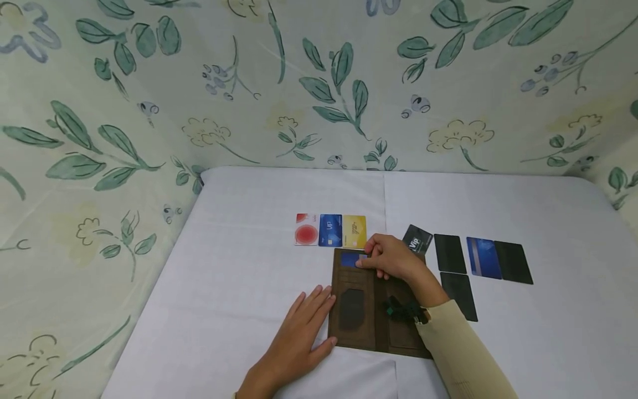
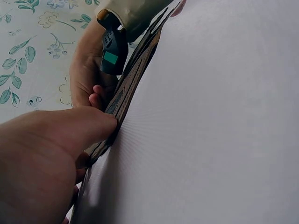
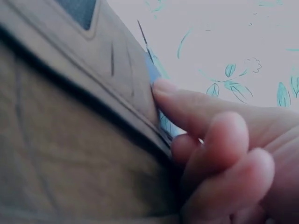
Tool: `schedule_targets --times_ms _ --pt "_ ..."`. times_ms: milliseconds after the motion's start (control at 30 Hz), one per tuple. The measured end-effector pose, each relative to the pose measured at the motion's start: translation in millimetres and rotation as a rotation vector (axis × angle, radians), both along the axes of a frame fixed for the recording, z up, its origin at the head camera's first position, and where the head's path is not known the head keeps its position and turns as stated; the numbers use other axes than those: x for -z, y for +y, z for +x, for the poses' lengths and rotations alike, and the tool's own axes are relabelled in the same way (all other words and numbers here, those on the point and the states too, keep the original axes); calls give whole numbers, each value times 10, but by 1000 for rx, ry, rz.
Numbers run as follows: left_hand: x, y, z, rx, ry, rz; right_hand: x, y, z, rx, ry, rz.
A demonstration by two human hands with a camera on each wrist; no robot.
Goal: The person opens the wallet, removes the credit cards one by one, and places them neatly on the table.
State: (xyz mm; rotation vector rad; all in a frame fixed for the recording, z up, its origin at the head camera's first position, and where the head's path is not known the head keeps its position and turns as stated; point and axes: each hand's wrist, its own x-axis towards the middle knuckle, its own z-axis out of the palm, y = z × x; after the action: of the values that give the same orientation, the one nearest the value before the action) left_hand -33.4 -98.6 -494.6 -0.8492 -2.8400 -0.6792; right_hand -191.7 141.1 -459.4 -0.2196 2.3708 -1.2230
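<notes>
A brown bifold wallet [image 1: 381, 332] lies spread open on the white table, with a dark window on its left panel. A blue card [image 1: 349, 259] shows at the top of that panel, by the card slots. My right hand [image 1: 399, 260] pinches this card at its right side, the thumb on its face; the index finger reaches past the wallet's top edge. How deep the card sits in the slot is hidden. Along the wallet's left edge rests my left hand [image 1: 299, 331], fingers extended, its thumb [image 2: 96, 123] touching the wallet's edge.
Above the wallet lie a red-and-white card [image 1: 306, 230], a blue VIP card [image 1: 330, 230] and a yellow card [image 1: 354, 231] in a row. To the right are a black Vip card [image 1: 417, 239], several black cards [image 1: 450, 254] and a blue striped card [image 1: 483, 258]. Floral cloth [image 1: 339, 88] hangs behind.
</notes>
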Motion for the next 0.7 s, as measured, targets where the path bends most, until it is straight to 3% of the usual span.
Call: schedule_targets --times_ms 300,700 --pt "-11 6 2 -11 -2 5 46 -51 -15 44 30 72" --pt "-22 5 21 -13 -35 -25 42 -11 3 45 -8 1"
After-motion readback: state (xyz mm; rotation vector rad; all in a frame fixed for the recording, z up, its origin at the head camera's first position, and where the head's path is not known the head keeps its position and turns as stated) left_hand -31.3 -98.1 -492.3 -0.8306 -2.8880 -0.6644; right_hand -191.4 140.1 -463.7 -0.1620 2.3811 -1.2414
